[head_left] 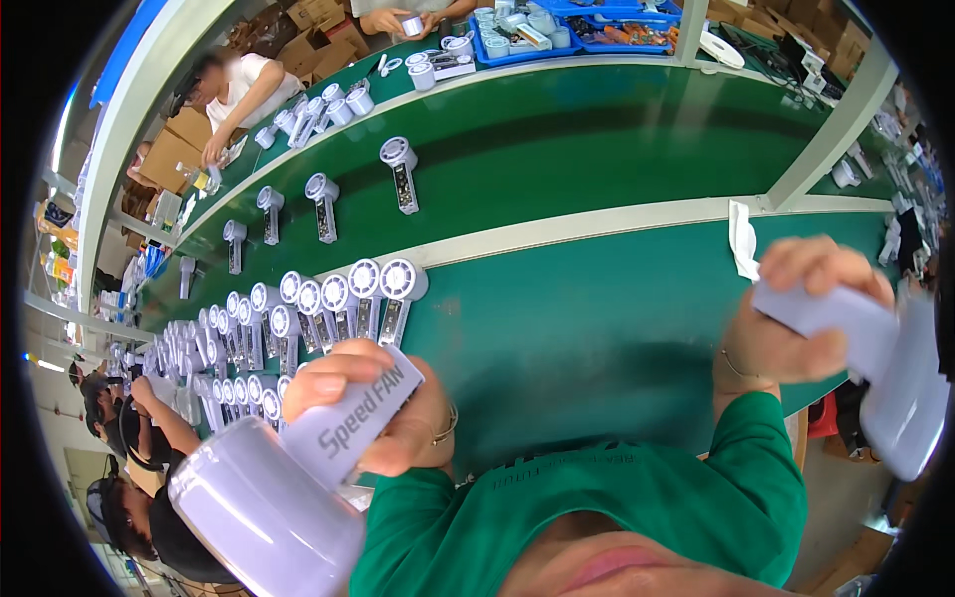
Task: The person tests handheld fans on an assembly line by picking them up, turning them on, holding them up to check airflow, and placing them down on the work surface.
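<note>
Lilac handheld fan [269, 507] held up at counter's [597, 308] near edge, left hand [413, 428] wrapped round handle; second fan [905, 398] by right edge, right hand [766, 343] grasping handle. Seemingly handling step; next move calls for steady grips, clear of fan rows [336, 292] leftward.

Lettering [362, 414] on fan handle [343, 438], shirt [647, 507]

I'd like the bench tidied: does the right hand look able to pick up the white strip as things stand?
Probably not: nothing seems to block the white strip, but the right hand is wrapped around a lilac fan handle, so its grip isn't free.
</note>
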A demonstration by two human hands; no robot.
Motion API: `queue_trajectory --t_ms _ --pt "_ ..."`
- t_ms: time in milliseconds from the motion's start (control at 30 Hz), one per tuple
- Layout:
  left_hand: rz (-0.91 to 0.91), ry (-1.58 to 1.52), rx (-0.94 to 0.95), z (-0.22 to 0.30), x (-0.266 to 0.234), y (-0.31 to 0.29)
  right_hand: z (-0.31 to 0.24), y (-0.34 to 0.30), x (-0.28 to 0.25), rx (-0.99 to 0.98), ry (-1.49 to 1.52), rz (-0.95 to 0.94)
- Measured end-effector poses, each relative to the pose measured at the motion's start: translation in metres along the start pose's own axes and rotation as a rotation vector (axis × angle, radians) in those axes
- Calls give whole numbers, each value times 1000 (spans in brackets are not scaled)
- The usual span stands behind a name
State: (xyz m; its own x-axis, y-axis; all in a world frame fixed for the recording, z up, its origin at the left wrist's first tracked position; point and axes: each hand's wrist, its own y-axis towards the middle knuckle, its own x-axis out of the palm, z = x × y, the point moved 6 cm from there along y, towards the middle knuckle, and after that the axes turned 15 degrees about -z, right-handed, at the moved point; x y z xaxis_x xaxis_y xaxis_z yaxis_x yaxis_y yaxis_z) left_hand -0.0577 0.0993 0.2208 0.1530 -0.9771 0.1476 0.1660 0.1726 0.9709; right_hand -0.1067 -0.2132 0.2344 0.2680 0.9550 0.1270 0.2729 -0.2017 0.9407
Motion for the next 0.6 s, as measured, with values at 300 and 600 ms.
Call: queue_trajectory --t_ms 300,600 --pt "-1155 -153 -1186 -64 6 -102 49 -91 0 1168 -207 -1147" --pt "-1553 23 -1293 -48 -17 -134 39 -124 -9 1410 -91 -1236"
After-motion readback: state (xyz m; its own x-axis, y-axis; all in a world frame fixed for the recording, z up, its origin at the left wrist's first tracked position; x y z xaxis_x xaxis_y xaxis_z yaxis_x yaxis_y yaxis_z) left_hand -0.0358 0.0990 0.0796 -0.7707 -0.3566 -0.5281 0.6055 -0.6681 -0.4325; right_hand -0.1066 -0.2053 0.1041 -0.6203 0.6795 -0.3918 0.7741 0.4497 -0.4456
